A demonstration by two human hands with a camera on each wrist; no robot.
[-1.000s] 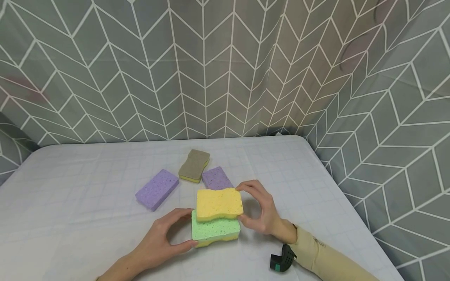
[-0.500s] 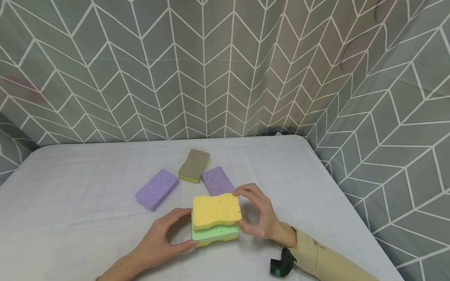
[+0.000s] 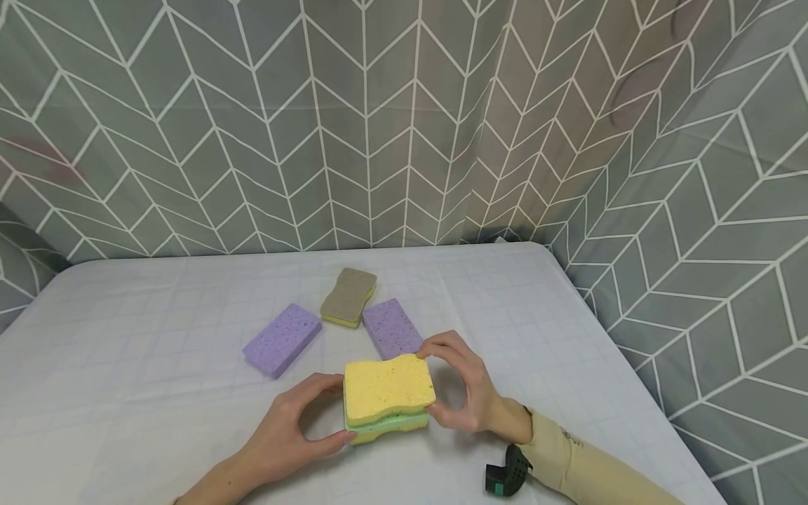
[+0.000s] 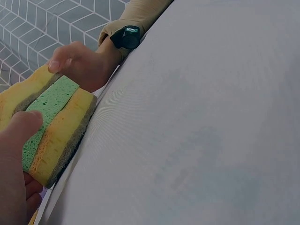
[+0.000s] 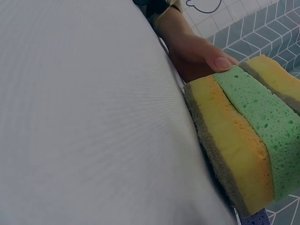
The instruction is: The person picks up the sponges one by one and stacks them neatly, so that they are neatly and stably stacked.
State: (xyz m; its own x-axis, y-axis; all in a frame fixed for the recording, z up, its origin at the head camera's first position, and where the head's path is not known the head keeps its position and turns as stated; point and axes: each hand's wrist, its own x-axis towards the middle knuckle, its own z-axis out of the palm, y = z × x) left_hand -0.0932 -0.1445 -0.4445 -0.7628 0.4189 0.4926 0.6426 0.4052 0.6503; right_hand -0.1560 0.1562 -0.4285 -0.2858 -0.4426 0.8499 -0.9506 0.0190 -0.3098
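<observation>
A wavy-edged yellow sponge (image 3: 388, 389) with a grey scouring layer underneath is pinched along its right end by my right hand (image 3: 463, 393). It overlaps the green sponge (image 3: 396, 422) below it in the head view. Under the green one lies another yellow sponge (image 4: 70, 119), grey scouring side down, near the white tabletop. My left hand (image 3: 297, 421) grips the lower pair from the left, its thumb on the green sponge in the left wrist view. From the right wrist view, the layers of the stack show at its near end.
Behind the stack on the white-covered table (image 3: 158, 315) lie a purple sponge (image 3: 282, 341) at left, a second purple sponge (image 3: 393, 328) close behind, and a grey-topped sponge (image 3: 349, 296) between them. A black device (image 3: 508, 471) sits by the right wrist. A patterned curtain (image 3: 379, 140) hangs beyond.
My right hand has brought the top yellow sponge toward me and slightly left, covering more of the green sponge. More of the purple sponge behind now shows. My left hand has stayed put.
</observation>
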